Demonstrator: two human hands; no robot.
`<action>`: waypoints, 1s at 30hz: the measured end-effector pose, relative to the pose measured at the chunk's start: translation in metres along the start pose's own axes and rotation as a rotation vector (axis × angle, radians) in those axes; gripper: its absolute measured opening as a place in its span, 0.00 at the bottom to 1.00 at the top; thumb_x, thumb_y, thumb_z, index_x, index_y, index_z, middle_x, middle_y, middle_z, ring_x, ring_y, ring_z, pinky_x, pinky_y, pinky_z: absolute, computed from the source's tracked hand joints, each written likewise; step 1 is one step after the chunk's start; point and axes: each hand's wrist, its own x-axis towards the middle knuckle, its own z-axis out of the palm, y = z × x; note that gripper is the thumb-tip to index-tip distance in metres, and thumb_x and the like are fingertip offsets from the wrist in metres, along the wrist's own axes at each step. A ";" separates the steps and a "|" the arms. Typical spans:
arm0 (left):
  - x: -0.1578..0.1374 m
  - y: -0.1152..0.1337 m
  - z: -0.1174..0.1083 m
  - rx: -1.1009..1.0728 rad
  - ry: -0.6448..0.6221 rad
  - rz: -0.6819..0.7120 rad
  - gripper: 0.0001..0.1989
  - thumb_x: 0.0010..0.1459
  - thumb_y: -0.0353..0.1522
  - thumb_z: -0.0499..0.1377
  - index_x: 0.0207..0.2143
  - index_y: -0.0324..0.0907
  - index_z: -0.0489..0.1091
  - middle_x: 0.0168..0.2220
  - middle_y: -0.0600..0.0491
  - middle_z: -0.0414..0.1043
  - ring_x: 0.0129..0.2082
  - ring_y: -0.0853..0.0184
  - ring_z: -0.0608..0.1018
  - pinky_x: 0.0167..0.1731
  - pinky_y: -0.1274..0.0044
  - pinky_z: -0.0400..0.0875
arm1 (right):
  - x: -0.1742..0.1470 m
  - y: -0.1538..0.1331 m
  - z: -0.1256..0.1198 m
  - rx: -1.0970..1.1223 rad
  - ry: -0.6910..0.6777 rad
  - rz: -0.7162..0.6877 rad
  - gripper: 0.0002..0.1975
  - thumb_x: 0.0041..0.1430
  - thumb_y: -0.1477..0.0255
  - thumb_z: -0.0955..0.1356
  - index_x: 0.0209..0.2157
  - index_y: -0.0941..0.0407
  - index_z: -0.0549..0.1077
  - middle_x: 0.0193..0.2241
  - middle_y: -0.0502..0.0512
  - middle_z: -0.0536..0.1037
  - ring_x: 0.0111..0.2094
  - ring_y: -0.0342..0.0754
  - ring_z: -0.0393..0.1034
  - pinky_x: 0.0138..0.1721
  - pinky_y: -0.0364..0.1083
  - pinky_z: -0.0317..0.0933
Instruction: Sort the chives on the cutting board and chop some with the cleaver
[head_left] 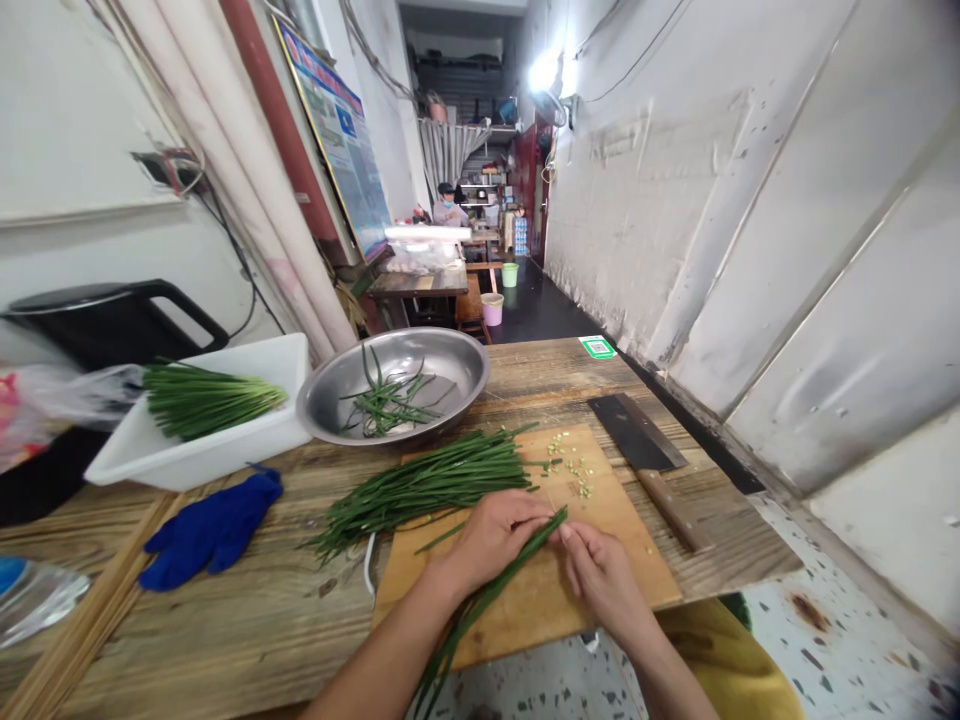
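Chives (442, 480) lie on the board (517, 620). Cleaver (634, 435): right of board. Bowl (463, 378): behind chives. Tub (225, 457): left of bowl. Glove (214, 525): before tub.

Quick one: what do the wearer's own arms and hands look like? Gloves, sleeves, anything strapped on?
Left hand and right hand are both ungloved. Left forearm and right forearm are bare as far as the frame shows: no sleeves, watch, bracelet or cables visible. Upper arms are out of view.
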 end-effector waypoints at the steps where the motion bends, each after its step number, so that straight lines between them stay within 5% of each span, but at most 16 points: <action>1: 0.000 0.001 -0.001 -0.006 -0.031 0.017 0.14 0.60 0.33 0.50 0.35 0.45 0.76 0.34 0.51 0.77 0.35 0.67 0.76 0.39 0.77 0.68 | 0.000 0.001 0.000 0.001 0.007 -0.002 0.26 0.56 0.50 0.58 0.28 0.58 0.71 0.08 0.42 0.58 0.11 0.39 0.52 0.15 0.38 0.49; 3: -0.001 0.000 -0.003 0.021 -0.032 0.020 0.13 0.59 0.34 0.51 0.36 0.46 0.76 0.34 0.52 0.77 0.34 0.68 0.76 0.38 0.77 0.66 | 0.000 0.002 0.000 0.001 0.016 -0.003 0.26 0.57 0.50 0.58 0.29 0.59 0.72 0.08 0.42 0.58 0.11 0.39 0.52 0.15 0.38 0.49; 8: -0.002 -0.012 -0.012 0.355 0.255 -0.141 0.11 0.58 0.36 0.53 0.35 0.46 0.76 0.32 0.51 0.76 0.32 0.66 0.73 0.38 0.73 0.61 | 0.000 0.004 0.001 -0.004 0.033 -0.002 0.25 0.58 0.51 0.58 0.30 0.59 0.71 0.08 0.41 0.58 0.11 0.39 0.52 0.15 0.38 0.49; 14: -0.001 -0.017 -0.016 0.595 0.043 -0.143 0.07 0.55 0.35 0.57 0.31 0.46 0.76 0.30 0.51 0.72 0.35 0.64 0.68 0.36 0.71 0.54 | 0.000 0.004 0.000 -0.019 0.028 -0.010 0.24 0.57 0.52 0.59 0.29 0.59 0.71 0.09 0.42 0.59 0.12 0.39 0.53 0.15 0.38 0.50; 19: 0.000 -0.013 -0.012 0.578 0.053 -0.136 0.09 0.57 0.32 0.54 0.29 0.45 0.74 0.30 0.52 0.72 0.35 0.65 0.68 0.36 0.72 0.53 | -0.001 0.001 0.000 -0.007 0.002 -0.009 0.25 0.57 0.51 0.58 0.28 0.59 0.70 0.09 0.42 0.58 0.12 0.38 0.51 0.15 0.38 0.48; 25: 0.004 -0.013 -0.007 0.449 0.285 -0.270 0.07 0.53 0.30 0.55 0.26 0.44 0.73 0.26 0.56 0.74 0.30 0.68 0.71 0.37 0.73 0.55 | -0.002 0.002 -0.001 -0.017 -0.065 -0.018 0.25 0.57 0.51 0.59 0.27 0.59 0.70 0.09 0.42 0.56 0.12 0.38 0.50 0.15 0.38 0.47; 30: 0.006 -0.016 -0.003 0.391 0.345 -0.338 0.07 0.51 0.30 0.56 0.27 0.46 0.75 0.26 0.57 0.75 0.29 0.69 0.73 0.39 0.73 0.57 | -0.001 0.001 0.000 -0.012 -0.106 0.006 0.24 0.57 0.51 0.59 0.27 0.58 0.69 0.10 0.42 0.56 0.12 0.38 0.49 0.15 0.38 0.44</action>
